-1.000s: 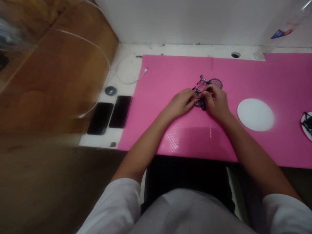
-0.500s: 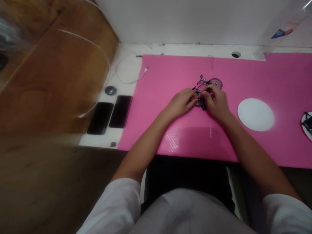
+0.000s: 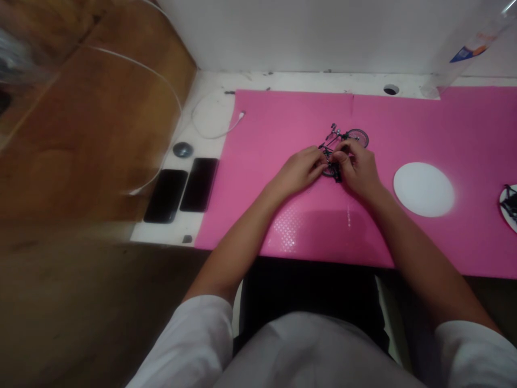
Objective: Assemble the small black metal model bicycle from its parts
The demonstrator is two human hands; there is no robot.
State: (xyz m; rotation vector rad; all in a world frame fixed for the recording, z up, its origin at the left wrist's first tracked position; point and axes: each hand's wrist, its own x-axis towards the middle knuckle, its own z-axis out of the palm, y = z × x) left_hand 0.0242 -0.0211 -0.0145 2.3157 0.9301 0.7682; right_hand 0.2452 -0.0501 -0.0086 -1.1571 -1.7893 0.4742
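A small black model bicycle [image 3: 357, 138] lies tilted on the pink mat [image 3: 274, 124], one spoked wheel pointing away to the right and the other close to me between my hands. From the left, my left hand [image 3: 304, 168] pinches the bicycle near its rear part, fingers closed. My right hand [image 3: 356, 166] grips it from the other side, thumb and forefinger pressed together at the frame. The fingers hide much of the middle of the bicycle, and any tiny part between the fingertips is too small to make out.
Right of my hands lies a white round disc [image 3: 424, 189]. At the far right edge a white dish [image 3: 504, 215] holds black parts. Two dark phones [image 3: 166, 196], a dark round object [image 3: 183, 150] and a white cable [image 3: 218, 136] are on the left. A clear plastic bottle [image 3: 464, 62] stands behind.
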